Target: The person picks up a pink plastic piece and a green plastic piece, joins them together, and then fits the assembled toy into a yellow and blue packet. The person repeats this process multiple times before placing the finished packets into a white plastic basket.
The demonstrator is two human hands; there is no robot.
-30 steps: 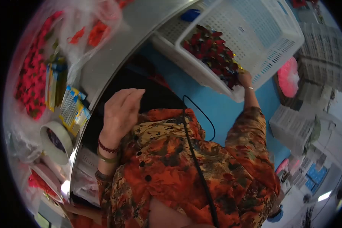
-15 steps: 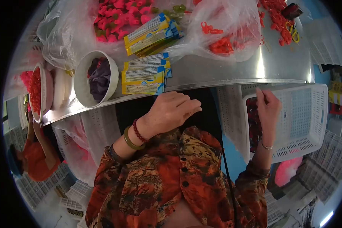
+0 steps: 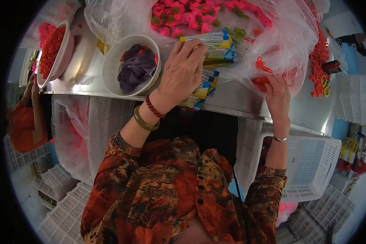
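Note:
My left hand point(image 3: 181, 73) is over the stacked yellow-and-blue packets point(image 3: 219, 44), its fingers bent and closed at the left end of the top packet. A second pile of the same packets point(image 3: 209, 81) lies partly under that hand, near the table edge. My right hand point(image 3: 277, 97) is at the clear plastic bag point(image 3: 290, 49), fingers bent and closed round a small red plastic piece point(image 3: 261, 82); its exact shape is hidden. Just above lies a red plastic clip point(image 3: 262, 64). Pink and green plastic pieces point(image 3: 185, 18) are heaped farther back.
A white bowl point(image 3: 107, 67) with a dark purple cloth point(image 3: 136, 67) stands left of the packets. Red pieces fill a basin point(image 3: 67, 53) at far left. Yellow scissors point(image 3: 325, 86) lie at right. Below the metal table edge is a white crate point(image 3: 313, 195). Another person point(image 3: 28, 126) is at left.
Both hands have moved up onto the table, the left to the packets and the right from over the crate to the red pieces. The view has shifted, too.

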